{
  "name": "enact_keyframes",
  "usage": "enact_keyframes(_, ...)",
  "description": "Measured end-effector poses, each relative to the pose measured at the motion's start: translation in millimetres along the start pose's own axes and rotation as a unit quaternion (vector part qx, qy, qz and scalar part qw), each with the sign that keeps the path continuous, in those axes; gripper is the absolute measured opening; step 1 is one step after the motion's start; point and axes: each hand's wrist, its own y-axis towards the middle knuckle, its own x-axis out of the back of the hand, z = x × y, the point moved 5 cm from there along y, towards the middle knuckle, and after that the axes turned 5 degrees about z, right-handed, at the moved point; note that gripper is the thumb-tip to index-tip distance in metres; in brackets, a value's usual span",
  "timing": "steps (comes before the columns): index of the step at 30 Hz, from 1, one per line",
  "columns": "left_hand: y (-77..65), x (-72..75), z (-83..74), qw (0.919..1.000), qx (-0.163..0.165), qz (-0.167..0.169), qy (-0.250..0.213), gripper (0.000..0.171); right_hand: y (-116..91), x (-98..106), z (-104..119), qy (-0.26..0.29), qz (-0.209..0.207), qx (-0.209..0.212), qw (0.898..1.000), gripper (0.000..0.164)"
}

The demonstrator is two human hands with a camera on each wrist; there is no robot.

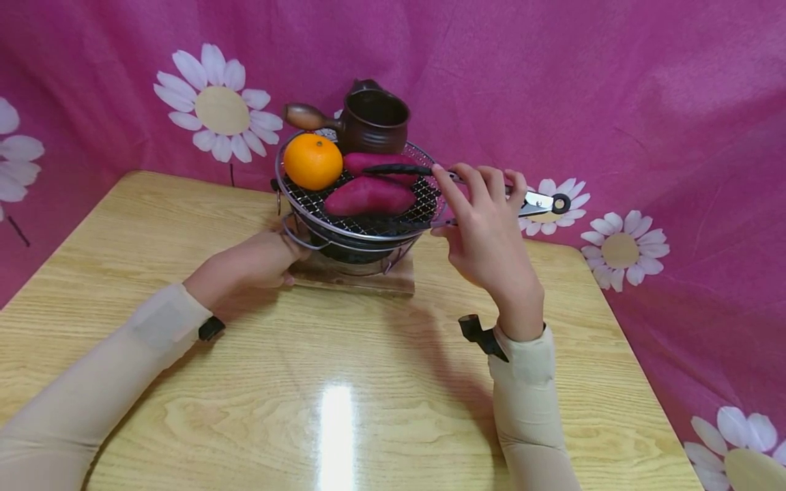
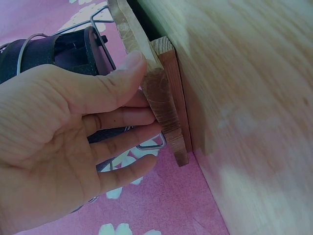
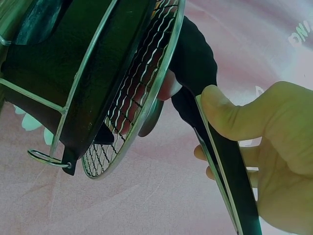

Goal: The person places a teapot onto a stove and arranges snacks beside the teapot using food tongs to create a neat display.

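My right hand (image 1: 488, 225) grips black-tipped metal tongs (image 1: 540, 200) from above. One arm of the tongs lies between two purple-red sweet potatoes, the other along the near side of the front sweet potato (image 1: 368, 196). Behind it is the second sweet potato (image 1: 356, 164), partly covered by the tongs. Both are on the wire mesh (image 3: 100, 161) of a round black grill (image 1: 359, 254). At the grill's lower left, my left hand (image 1: 264, 258) holds the corner of the wooden board (image 2: 164, 100) under it, thumb on the front edge and fingers along the side.
An orange (image 1: 313, 161) sits at the left of the mesh. Behind it stands a dark brown side-handled pot (image 1: 374, 129). A wire handle (image 1: 303, 235) sticks out at the grill's front left. Pink flowered cloth (image 1: 491, 82) hangs behind the wooden table (image 1: 258, 402).
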Motion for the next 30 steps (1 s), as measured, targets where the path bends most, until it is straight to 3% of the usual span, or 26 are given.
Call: enact_keyframes(30,-0.1,0.1,-0.5,1.0,-0.005,-0.003,0.005,0.047,-2.4,4.4,2.6,0.008,0.004,0.01,1.0,0.076)
